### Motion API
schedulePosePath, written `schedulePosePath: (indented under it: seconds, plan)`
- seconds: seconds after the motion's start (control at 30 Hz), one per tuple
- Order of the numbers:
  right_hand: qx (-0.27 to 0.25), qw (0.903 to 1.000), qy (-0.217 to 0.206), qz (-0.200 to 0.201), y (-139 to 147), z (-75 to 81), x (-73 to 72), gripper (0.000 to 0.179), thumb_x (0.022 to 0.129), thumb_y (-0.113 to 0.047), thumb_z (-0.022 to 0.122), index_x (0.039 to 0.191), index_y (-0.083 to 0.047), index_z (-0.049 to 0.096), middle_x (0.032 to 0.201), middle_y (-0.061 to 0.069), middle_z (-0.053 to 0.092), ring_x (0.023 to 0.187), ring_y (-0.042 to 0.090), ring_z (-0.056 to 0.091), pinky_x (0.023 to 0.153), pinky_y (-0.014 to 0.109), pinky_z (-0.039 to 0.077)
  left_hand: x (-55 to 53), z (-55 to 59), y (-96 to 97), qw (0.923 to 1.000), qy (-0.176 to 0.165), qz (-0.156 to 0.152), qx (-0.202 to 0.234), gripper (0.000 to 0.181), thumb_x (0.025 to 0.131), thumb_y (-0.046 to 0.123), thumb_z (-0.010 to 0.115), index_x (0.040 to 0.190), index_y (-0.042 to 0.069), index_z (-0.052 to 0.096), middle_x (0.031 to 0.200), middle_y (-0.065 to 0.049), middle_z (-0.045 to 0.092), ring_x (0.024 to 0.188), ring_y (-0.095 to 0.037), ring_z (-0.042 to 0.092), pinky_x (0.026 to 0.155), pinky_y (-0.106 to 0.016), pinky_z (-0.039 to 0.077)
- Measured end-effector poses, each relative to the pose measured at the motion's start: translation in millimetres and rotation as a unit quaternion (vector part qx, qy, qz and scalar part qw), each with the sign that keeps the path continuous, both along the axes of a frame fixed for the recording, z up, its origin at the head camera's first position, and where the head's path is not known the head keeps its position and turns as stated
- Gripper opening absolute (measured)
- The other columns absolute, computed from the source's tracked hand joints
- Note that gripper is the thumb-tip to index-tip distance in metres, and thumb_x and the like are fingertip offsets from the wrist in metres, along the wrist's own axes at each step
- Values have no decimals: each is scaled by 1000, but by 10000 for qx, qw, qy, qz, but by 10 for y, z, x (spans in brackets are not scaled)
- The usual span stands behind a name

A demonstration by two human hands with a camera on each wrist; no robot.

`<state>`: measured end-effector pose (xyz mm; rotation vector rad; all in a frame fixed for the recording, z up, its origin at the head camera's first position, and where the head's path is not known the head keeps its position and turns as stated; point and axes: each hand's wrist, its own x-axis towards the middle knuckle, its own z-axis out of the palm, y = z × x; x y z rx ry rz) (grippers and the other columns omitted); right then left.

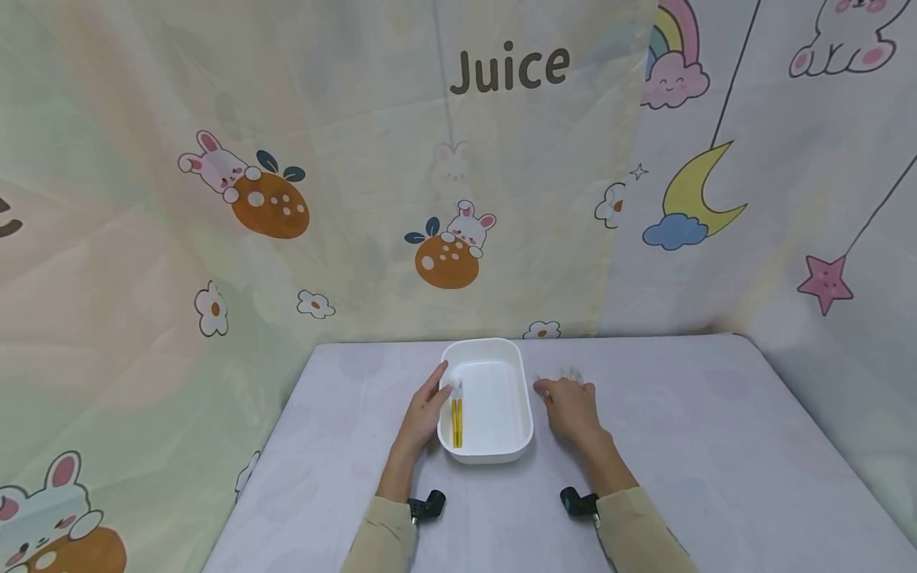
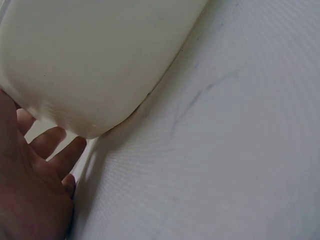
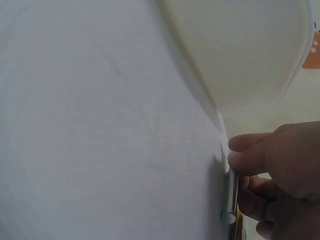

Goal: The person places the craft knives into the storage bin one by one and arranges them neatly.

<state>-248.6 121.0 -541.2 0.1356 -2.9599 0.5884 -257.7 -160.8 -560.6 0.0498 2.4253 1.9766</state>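
A white rectangular tray [image 1: 494, 414] stands on the table, with two slim yellow sticks [image 1: 457, 422] lying along its left side, their far ends pale. My left hand [image 1: 424, 414] holds the tray's left side, thumb over the rim and fingers along the outer wall; the left wrist view shows those fingers [image 2: 67, 155] against the wall. To the right of the tray, my right hand [image 1: 573, 407] is low over the table. Its thumb and fingertips pinch a small silvery rod [image 3: 231, 197] in the right wrist view, the rest of it hidden by the hand.
Small clear or silvery pieces [image 1: 571, 374] lie just beyond the right hand. A pale cloth covers the table [image 1: 716, 461]. Printed curtains [image 1: 358, 239] hang close behind the table's far edge and along its sides.
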Motion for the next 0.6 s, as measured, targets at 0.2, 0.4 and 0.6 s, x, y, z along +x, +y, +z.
schedulePosePath:
  seconds: [0.2,0.4,0.6]
  plan:
    - [-157,9997,180,-21,-3,6,3,37,95,-4,70,131,-15,72,105,12,76,101,32,69,95,62,47,1,-4,-10,10000,31,-19,44,51,108,32,54,158,38,43,166,16,36,161,-16,23,131,-51,19]
    - [-546,9976,415,-50,12,21,-3,38,99,-6,67,136,-15,68,105,15,70,86,30,65,80,50,57,-1,-13,-11,10000,36,4,28,51,108,32,55,157,40,44,167,15,36,161,-17,23,131,-52,19]
    - [-1127,9927,437,48,17,29,-22,40,103,-5,60,142,-12,63,111,15,62,91,25,61,81,44,58,-6,-6,-4,10000,50,-1,-24,52,108,30,53,159,35,43,167,15,36,160,-16,23,131,-50,18]
